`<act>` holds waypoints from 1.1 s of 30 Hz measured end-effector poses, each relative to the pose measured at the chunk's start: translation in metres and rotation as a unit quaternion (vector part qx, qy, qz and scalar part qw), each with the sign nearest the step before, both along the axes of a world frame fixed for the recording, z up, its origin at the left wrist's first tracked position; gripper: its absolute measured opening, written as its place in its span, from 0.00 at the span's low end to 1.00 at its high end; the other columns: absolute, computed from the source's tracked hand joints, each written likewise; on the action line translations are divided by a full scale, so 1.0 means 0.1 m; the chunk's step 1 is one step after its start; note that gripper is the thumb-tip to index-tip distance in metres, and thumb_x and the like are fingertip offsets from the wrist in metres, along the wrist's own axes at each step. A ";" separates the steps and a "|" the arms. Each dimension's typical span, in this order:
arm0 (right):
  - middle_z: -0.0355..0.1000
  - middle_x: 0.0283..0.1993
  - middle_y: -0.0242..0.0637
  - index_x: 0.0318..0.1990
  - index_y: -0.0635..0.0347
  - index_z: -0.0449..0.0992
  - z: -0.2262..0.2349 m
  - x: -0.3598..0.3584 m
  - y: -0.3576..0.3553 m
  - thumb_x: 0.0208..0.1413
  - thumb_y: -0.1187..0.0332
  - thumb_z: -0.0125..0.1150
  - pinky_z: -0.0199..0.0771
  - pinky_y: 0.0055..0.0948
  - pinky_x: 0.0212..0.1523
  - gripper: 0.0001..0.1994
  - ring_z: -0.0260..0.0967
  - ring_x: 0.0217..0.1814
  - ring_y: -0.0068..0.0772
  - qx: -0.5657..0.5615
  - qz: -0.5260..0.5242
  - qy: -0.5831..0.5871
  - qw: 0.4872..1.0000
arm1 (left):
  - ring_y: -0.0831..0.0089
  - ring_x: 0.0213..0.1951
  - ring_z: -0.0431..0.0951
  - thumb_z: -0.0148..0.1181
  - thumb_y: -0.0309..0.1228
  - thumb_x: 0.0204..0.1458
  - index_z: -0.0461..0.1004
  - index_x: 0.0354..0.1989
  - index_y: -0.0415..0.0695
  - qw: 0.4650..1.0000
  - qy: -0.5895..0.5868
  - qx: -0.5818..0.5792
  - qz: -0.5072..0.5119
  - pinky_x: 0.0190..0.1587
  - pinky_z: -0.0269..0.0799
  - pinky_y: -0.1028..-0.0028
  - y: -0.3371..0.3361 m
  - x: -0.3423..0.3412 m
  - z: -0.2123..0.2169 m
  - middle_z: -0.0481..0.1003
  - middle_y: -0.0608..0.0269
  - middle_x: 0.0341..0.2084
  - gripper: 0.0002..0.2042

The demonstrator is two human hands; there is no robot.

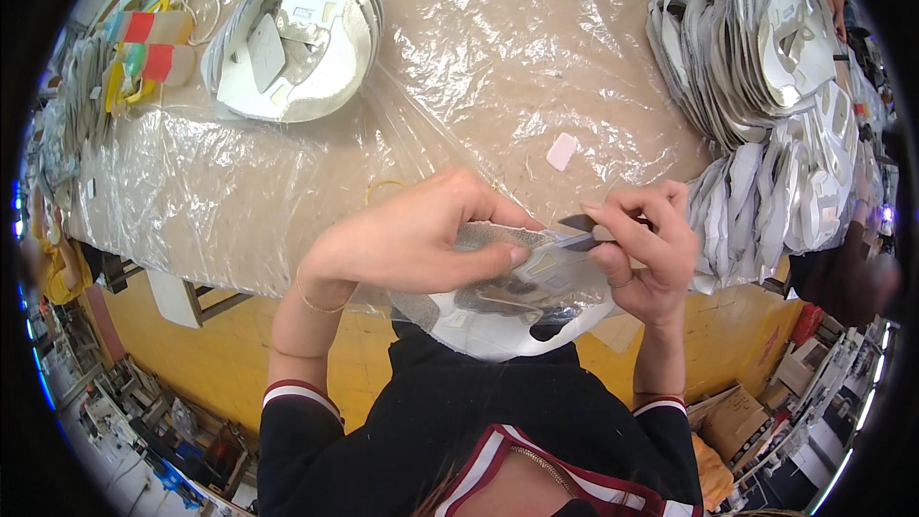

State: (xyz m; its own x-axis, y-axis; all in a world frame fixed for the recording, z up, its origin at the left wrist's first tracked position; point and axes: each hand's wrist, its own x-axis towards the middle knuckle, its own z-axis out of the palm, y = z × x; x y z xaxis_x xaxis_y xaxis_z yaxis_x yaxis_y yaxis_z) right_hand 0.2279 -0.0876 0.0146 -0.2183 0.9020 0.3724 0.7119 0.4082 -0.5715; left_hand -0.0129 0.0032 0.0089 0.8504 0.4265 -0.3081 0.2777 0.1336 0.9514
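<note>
Over the near edge of the plastic-covered brown worktable [479, 57], in the head view, I see both hands busy on one flat white-and-grey shoe upper piece [498, 321] held just above my lap. My left hand [412, 239] has its fingers curled down on the piece, thumb and forefinger pinched shut on its top edge. My right hand [646, 249] is closed around a small dark-tipped flat tool [582, 223], whose tip touches the same edge beside the left thumb.

As for progress, I judge this piece is mid-way, not finished: it is in hand and the tool is on it. To the right a big fanned heap of similar silver-white pieces [766, 105] lies on the table, and a smaller nested pile of white pieces [292, 38] sits far left. Which pile is done and which waits, I cannot tell. One loose small pale pink patch [562, 151] lies on the table between them.
</note>
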 end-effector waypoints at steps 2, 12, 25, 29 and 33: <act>0.73 0.32 0.22 0.42 0.47 0.83 0.00 0.00 -0.01 0.46 0.62 0.71 0.49 0.32 0.38 0.14 0.63 0.26 0.22 -0.029 0.006 -0.021 0.999 | 0.59 0.42 0.78 0.62 0.34 0.53 0.79 0.48 0.37 1.000 -0.012 -0.012 -0.010 0.46 0.73 0.67 0.01 0.00 0.01 0.79 0.45 0.37 0.17; 0.77 0.36 0.41 0.44 0.67 0.81 -0.01 0.15 -0.05 0.58 0.72 0.61 0.69 0.25 0.38 0.10 0.72 0.36 0.27 -0.272 0.040 0.260 0.926 | 0.69 0.30 0.80 0.65 0.23 0.51 0.82 0.44 0.39 0.997 -0.028 0.054 -0.053 0.36 0.73 0.72 0.08 0.02 0.18 0.81 0.55 0.29 0.12; 0.75 0.34 0.38 0.46 0.65 0.81 0.08 0.09 0.04 0.55 0.71 0.67 0.71 0.26 0.38 0.12 0.71 0.37 0.28 -0.348 0.095 0.289 0.887 | 0.62 0.32 0.81 0.67 0.24 0.49 0.82 0.42 0.38 0.991 -0.034 0.113 -0.056 0.37 0.74 0.69 0.12 0.09 0.21 0.81 0.53 0.31 0.11; 0.74 0.34 0.37 0.45 0.65 0.82 0.10 0.08 0.06 0.55 0.70 0.67 0.67 0.24 0.35 0.12 0.70 0.36 0.25 -0.359 0.091 0.305 0.877 | 0.62 0.32 0.81 0.67 0.24 0.50 0.82 0.41 0.37 0.991 -0.038 0.115 -0.063 0.37 0.74 0.69 0.14 0.11 0.22 0.81 0.53 0.31 0.10; 0.74 0.34 0.35 0.44 0.65 0.82 0.08 0.06 0.06 0.55 0.69 0.67 0.65 0.23 0.33 0.12 0.69 0.35 0.23 -0.375 0.091 0.339 0.858 | 0.61 0.32 0.81 0.66 0.24 0.50 0.82 0.40 0.38 0.992 -0.027 0.103 -0.067 0.36 0.74 0.69 0.14 0.10 0.24 0.81 0.53 0.30 0.09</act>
State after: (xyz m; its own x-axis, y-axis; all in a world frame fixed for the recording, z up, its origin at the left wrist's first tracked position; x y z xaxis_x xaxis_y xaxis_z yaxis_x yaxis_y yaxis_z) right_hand 0.2342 -0.0817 0.0223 -0.3436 0.9174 -0.2006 0.0749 -0.1862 -0.9797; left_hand -0.0027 0.0174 0.0333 0.9166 0.3578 -0.1784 0.2272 -0.0993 0.9688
